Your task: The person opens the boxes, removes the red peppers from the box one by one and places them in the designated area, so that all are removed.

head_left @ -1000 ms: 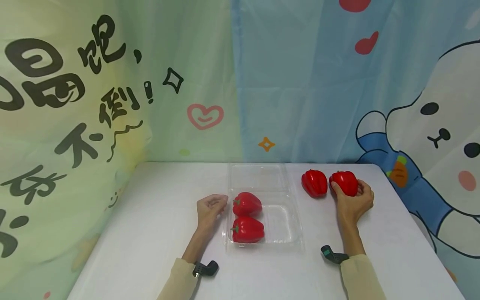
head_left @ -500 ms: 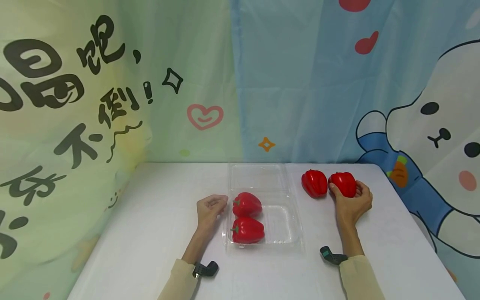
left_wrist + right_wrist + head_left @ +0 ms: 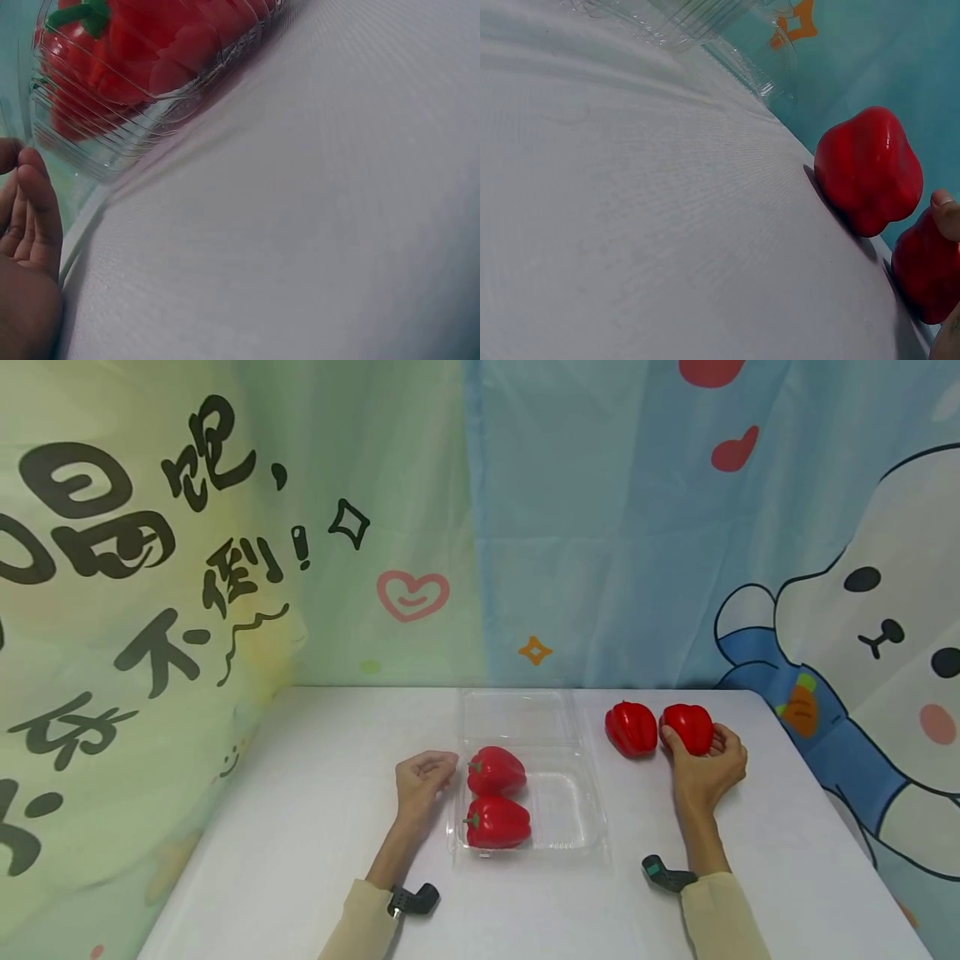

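Right hand (image 3: 708, 772) grips a red pepper (image 3: 687, 728); left hand (image 3: 422, 783) at the clear box (image 3: 562, 810).
Head view: the gripped pepper is at right of frame, thumb on its left side, fingers round its right; loose pepper (image 3: 631, 729) just beside it, to its left, on the white table (image 3: 300, 860). Box at centre, lid (image 3: 517, 718) open toward the top of frame; upper pepper (image 3: 497, 771) and lower pepper (image 3: 498, 823) lie in its left half, green stems pointing left. Left hand's fingers curled, tips at the box's left edge; cannot tell whether they pinch it.
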A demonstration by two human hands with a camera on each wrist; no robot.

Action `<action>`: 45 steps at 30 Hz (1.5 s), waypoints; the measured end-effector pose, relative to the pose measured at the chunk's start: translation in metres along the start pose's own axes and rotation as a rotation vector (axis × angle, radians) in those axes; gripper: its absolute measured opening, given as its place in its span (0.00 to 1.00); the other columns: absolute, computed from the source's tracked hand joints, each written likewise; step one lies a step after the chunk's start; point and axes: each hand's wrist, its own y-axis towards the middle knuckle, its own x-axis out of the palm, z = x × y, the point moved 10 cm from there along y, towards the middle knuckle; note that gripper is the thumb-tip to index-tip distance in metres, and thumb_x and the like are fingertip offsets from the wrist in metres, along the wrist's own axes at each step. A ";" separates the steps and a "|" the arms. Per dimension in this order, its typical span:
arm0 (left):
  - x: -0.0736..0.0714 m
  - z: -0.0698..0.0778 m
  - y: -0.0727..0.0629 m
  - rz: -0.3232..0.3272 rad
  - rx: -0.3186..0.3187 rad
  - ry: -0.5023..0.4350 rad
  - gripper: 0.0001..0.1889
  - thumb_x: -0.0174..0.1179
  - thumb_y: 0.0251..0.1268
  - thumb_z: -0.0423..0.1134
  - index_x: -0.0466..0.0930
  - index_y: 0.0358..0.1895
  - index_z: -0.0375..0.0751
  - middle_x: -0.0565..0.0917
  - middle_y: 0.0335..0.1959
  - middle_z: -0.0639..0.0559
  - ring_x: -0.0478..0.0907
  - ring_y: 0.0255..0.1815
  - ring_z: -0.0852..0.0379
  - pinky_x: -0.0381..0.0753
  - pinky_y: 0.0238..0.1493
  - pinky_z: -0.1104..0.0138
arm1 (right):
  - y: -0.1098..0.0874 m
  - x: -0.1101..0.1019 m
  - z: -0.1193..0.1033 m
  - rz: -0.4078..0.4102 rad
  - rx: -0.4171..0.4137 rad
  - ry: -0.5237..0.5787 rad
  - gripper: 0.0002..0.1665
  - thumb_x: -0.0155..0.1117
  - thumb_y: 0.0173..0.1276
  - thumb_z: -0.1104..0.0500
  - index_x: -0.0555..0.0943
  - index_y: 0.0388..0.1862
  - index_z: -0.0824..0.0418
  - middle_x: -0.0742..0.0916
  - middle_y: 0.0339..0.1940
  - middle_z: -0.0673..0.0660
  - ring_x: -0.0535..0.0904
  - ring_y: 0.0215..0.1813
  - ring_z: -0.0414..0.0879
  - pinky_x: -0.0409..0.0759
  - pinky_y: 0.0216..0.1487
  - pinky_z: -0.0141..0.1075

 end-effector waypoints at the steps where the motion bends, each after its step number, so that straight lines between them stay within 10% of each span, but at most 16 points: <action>1: 0.001 0.000 0.000 -0.003 0.004 0.000 0.10 0.71 0.74 0.39 0.91 0.45 0.34 0.90 0.37 0.30 0.86 0.31 0.59 0.85 0.36 0.72 | 0.000 -0.001 0.000 0.001 -0.001 -0.002 0.48 0.80 0.68 0.41 0.71 0.80 0.54 0.78 0.78 0.58 0.70 0.77 0.51 0.75 0.78 0.49; 31: 0.002 0.003 0.000 -0.007 0.020 -0.011 0.08 0.69 0.74 0.36 0.91 0.45 0.32 0.89 0.37 0.30 0.85 0.29 0.61 0.85 0.35 0.73 | 0.002 -0.014 -0.003 0.005 0.030 -0.032 0.45 0.77 0.70 0.37 0.72 0.81 0.48 0.78 0.78 0.55 0.71 0.76 0.48 0.75 0.77 0.42; 45: 0.001 0.002 0.001 -0.006 0.023 -0.026 0.09 0.70 0.74 0.36 0.91 0.45 0.31 0.89 0.36 0.27 0.84 0.28 0.61 0.84 0.34 0.73 | -0.010 -0.023 -0.037 -0.010 -0.147 -0.040 0.43 0.81 0.68 0.46 0.76 0.79 0.51 0.81 0.76 0.56 0.74 0.72 0.50 0.77 0.74 0.51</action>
